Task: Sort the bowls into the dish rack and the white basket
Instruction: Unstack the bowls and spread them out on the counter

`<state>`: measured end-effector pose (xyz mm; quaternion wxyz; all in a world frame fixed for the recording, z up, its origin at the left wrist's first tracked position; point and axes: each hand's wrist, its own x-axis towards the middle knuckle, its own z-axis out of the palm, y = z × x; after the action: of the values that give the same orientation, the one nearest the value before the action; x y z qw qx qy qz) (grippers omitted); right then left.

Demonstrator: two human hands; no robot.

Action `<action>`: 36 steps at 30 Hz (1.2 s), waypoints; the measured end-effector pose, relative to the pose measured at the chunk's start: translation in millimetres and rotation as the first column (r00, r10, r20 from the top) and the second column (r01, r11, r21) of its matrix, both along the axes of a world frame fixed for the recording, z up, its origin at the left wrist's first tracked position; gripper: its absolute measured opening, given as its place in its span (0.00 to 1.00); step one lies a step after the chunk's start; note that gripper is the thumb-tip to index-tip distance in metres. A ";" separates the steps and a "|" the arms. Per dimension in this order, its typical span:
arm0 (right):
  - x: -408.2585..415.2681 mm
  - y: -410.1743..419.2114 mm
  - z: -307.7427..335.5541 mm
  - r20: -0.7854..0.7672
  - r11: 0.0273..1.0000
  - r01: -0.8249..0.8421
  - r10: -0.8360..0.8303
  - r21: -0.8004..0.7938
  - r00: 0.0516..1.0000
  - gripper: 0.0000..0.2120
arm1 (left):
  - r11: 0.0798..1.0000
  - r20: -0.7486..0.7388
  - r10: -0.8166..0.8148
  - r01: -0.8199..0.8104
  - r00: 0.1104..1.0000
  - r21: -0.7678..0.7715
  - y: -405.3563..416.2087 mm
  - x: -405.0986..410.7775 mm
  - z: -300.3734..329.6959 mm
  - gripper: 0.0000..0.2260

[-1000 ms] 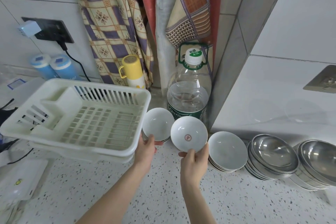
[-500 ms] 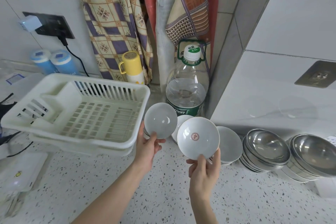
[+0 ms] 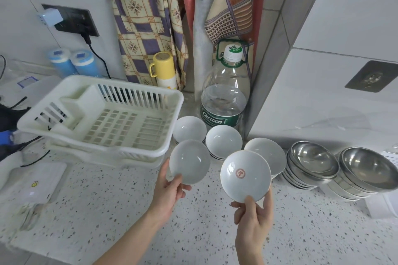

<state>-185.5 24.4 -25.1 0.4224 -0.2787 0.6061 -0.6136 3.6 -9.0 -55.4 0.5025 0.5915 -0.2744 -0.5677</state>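
Left hand: I am watching the left hand (image 3: 170, 187) gripping a plain white bowl (image 3: 189, 161) by its lower rim, thumb on the inside, tilted toward the camera; it is now riding higher and clear of the stacks than a second ago.
Right hand: the right hand (image 3: 254, 219) is pinching a white bowl with a red mark (image 3: 245, 176), lifted off the stack and pulled nearer to me.
Stacks behind: three white stacks (image 3: 224, 141) are sitting uncovered on the counter (image 3: 107, 211), with steel bowls (image 3: 312, 159) further right.
Dish rack: the white dish rack (image 3: 101, 118) is standing empty just left of the plain bowl.
White basket: I cannot tell where it is.
Meaning: I am judging both pickups done; placing is coming next, likely leftward.
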 end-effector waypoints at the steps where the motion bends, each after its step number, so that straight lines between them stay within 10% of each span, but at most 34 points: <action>1: -0.2 3.9 -3.0 -0.005 1.000 -0.007 0.007 0.022 1.000 0.26 | 1.000 0.020 0.007 -0.008 1.000 0.022 6.9 2.2 -3.5 0.27; 36: 18.1 -25.9 -47.8 -0.059 0.893 -0.253 0.295 0.373 0.954 0.27 | 0.980 0.213 0.035 -0.076 0.977 0.186 12.9 16.3 -19.9 0.23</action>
<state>-167.4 -1.5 -72.9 0.5133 -0.3133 0.6863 -0.4089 20.0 3.9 -75.4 0.4272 0.7010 -0.2525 -0.5122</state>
